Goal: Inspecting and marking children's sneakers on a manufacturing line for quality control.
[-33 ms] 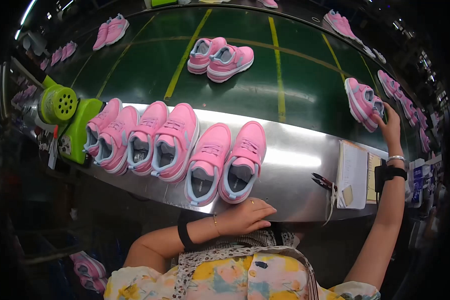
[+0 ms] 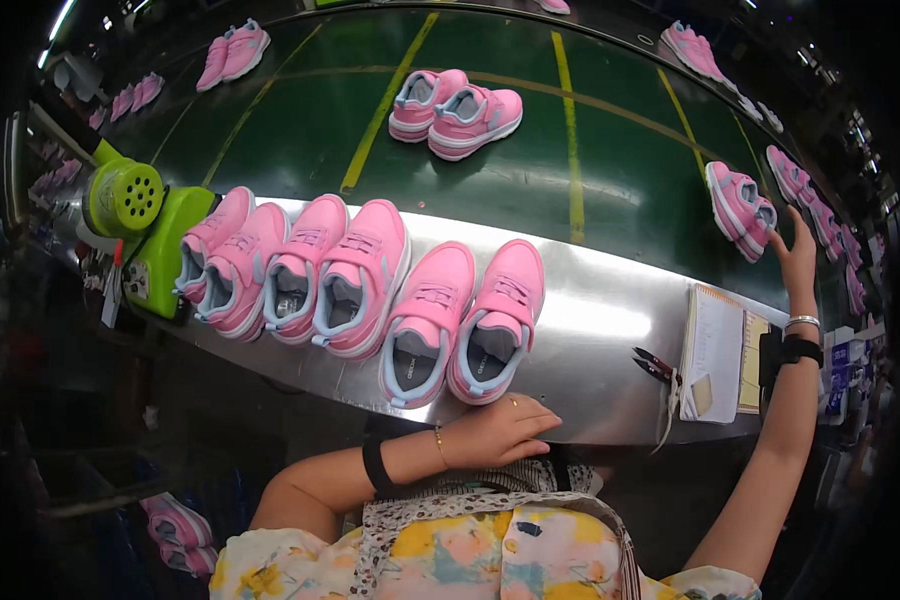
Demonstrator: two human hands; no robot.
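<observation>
My right hand (image 2: 796,262) reaches to the far right over the green belt (image 2: 630,175). Its thumb and fingers are spread beside the heels of a pair of pink sneakers (image 2: 736,208); nothing shows between them. Bent across my front, my left hand (image 2: 502,430) rests by the near edge of the metal table (image 2: 590,345), fingers loosely stretched and holding nothing. Just beyond it stands a pair of pink sneakers (image 2: 432,320) with straps and pale blue linings, heels toward me. Two similar pairs, including a left-hand sneaker (image 2: 365,270), line up further left.
Another sneaker pair (image 2: 475,120) sits mid-belt between yellow lines. At the table's left stands a lime-green machine (image 2: 175,240). Thread snips (image 2: 654,365) lie beside an open notebook (image 2: 712,350) on the right. More pink sneakers (image 2: 805,190) line the far right edge.
My right hand has come away from the heels of the right-hand sneakers, its fingers spreading. The whole view has shifted slightly; my left hand stays by the table edge.
</observation>
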